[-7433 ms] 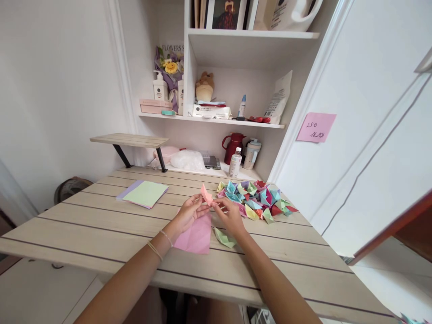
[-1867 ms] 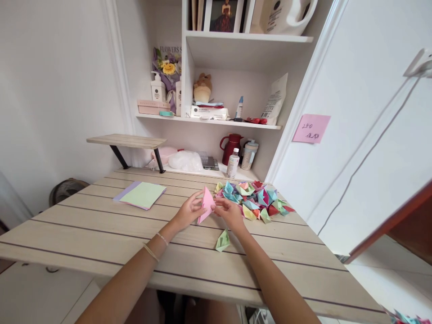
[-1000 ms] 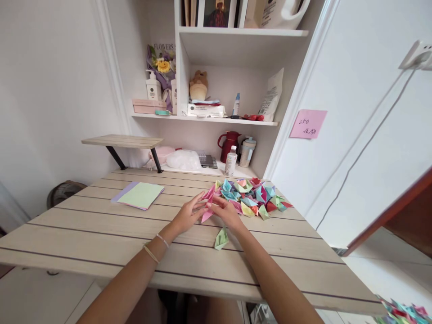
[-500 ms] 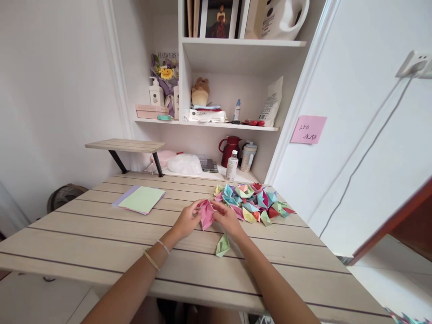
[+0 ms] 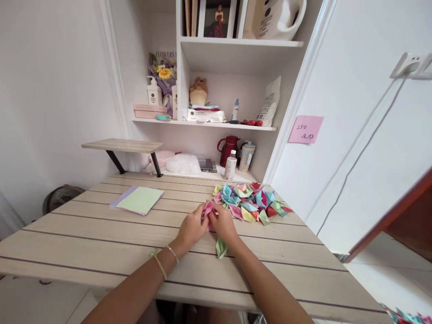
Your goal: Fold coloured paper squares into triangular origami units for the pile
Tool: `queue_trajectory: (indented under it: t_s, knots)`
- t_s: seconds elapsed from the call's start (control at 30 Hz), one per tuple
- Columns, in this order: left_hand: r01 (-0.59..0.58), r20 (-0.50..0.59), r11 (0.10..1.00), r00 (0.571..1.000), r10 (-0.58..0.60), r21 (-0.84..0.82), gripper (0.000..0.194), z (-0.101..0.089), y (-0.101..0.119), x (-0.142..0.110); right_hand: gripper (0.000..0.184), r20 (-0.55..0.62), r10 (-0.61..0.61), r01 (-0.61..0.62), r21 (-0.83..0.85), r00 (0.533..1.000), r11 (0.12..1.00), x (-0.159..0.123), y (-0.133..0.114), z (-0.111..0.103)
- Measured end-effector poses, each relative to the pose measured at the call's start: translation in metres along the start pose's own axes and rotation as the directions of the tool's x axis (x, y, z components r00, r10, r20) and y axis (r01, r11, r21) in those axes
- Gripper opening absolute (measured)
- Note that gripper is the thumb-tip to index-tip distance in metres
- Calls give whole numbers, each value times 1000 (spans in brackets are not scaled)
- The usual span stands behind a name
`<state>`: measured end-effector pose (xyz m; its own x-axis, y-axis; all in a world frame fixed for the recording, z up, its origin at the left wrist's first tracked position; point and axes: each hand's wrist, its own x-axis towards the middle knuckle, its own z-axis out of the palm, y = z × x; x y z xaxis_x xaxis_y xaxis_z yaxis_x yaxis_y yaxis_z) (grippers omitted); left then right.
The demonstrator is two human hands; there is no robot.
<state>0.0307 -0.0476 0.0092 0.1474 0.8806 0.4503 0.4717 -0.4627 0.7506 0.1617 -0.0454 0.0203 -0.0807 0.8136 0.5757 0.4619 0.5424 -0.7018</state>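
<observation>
Paper (image 5: 209, 209), pink and partly folded, is at the middle of the slatted wooden desk (image 5: 101, 245), held between the bent, closely drawn fingers of the left hand (image 5: 191, 227) and the right hand (image 5: 224, 224), which cover most of it, so whether it touches the desktop I cannot tell. On the near side, 1 light green paper boat (image 5: 221, 249) lies beside the right wrist, partly hidden by it. Far right rests a heap of multicoloured paper boats (image 5: 248, 215); far left, a stack of square sheets (image 5: 141, 200), light green on top.
</observation>
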Motion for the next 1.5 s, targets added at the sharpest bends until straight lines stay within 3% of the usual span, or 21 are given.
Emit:
queue_trajectory:
  t_s: [0.1, 0.3, 0.5, 0.63, 0.7, 0.83, 0.93, 1.03, 1.13, 1.3, 1.4, 1.5]
  knots:
    - [18, -49, 998, 999, -15, 63, 37, -1, -3, 1, 40, 12, -36, 36, 10, 999, 999, -2, 0, 3]
    - [-22, -32, 996, 999, 25, 89, 35, -1, -4, 0, 29, -101, 181, -183, -16, 978, 983, -5, 7, 5]
    - [9, -26, 980, 1000, -15, -200, 29, -9, -6, 5, 30, -37, 242, -224, 264, 970, 938, 1, 14, -5]
    - [-11, 13, 965, 1000, 15, -264, 29, -10, -7, 7, 27, -27, 182, -171, 231, 983, 958, 2, 16, -3]
    - [-35, 53, 981, 998, 46, -190, 29, -8, -5, 5, 32, -32, 192, -183, 185, 981, 965, 0, 17, -1]
    - [-111, 128, 987, 987, 96, 115, 32, -2, -2, 0, 29, -83, 184, -182, 29, 979, 983, -4, 16, 3]
    - [-105, 102, 944, 992, 77, 312, 38, 0, 0, -1, 32, -86, 160, -163, -32, 983, 986, -4, 12, 3]
    - [-88, 75, 933, 995, 65, 350, 38, -1, 0, 1, 38, -67, 139, -141, -24, 988, 990, -3, 8, 3]
    - [-129, 42, 969, 992, 123, 209, 35, -7, -3, 4, 35, -16, 158, -156, 81, 987, 984, -1, 10, 2]
    - [-97, -2, 989, 995, 97, -110, 29, -16, -10, 11, 29, 105, 323, -339, 339, 941, 878, 2, 19, -4]
    - [43, 94, 929, 996, -9, -366, 32, -17, -11, 13, 26, 133, 358, -381, 351, 924, 855, 3, 22, -8]
    - [209, 272, 822, 960, -68, -530, 41, -17, -11, 15, 27, 179, 340, -382, 331, 923, 863, 5, 21, -10]
